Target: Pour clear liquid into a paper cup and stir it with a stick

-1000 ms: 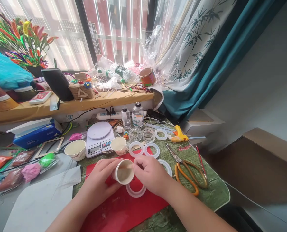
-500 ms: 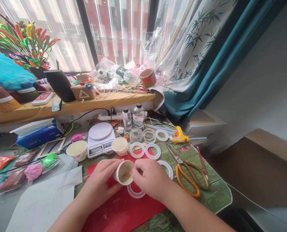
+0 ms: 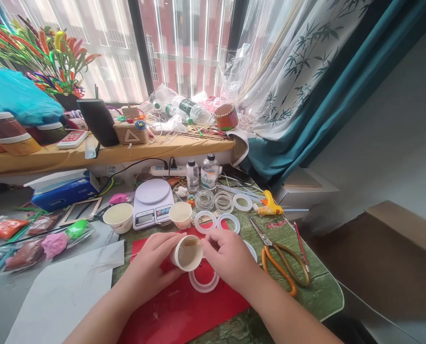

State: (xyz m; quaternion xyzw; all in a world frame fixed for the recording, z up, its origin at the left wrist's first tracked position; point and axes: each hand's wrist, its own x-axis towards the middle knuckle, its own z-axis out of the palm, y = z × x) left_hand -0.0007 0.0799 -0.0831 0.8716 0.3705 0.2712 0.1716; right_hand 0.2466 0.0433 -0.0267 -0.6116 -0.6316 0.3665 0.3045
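My left hand point(image 3: 159, 260) is wrapped round a small paper cup point(image 3: 188, 254), tilted so its inside shows, above a red sheet point(image 3: 163, 310). At the cup's right rim, my right hand point(image 3: 227, 253) is closed in a pinch; a thin light-brown stick seems to run from its fingertips into the cup. Cloudy liquid lies in the cup. Just below it a white ring mould point(image 3: 204, 288) rests on the red sheet. Two more ring moulds point(image 3: 205, 222) point(image 3: 228, 223) lie behind my hands, and another is partly hidden by my right hand.
Behind are a kitchen scale point(image 3: 153, 203), two paper cups point(image 3: 118, 218) point(image 3: 180, 215) and two bottles point(image 3: 209, 172). Large scissors point(image 3: 270, 246), a pencil point(image 3: 301, 246) and a yellow glue gun point(image 3: 270, 205) lie right. White paper point(image 3: 66, 291) and bagged clay point(image 3: 54, 244) lie left.
The view has shifted slightly, moving the surroundings a little to the right. My right fingertips and the stick have moved towards the upper right of the cup, showing more of its inside.
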